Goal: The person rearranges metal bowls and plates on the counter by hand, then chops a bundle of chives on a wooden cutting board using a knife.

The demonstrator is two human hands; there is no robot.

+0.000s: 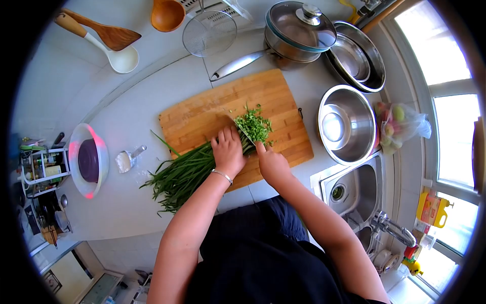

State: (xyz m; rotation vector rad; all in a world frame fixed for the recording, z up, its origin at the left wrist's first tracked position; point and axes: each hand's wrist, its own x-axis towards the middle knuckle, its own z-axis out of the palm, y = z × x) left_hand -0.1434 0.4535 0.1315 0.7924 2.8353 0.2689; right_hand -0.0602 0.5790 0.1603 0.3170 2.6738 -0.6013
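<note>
A wooden cutting board (197,116) lies on the counter in front of me. Across its lower left part stretches a bunch of long green chives (185,175), the leaf ends hanging over the board's edge. My left hand (229,152), with a bracelet at the wrist, presses the bunch down with curled fingers. In my right hand (273,164) is a kitchen knife (244,132), its handle mostly hidden by the fingers. The blade stands close to my left fingertips, at the cut end of the bunch. Just beyond it is a pile of chopped chives (254,124).
A steel bowl (347,124) stands right of the board, above the sink (349,190). A lidded pot (298,35) with a long handle is at the back. On the left are a basin (104,159) and a scoop of white powder (124,162).
</note>
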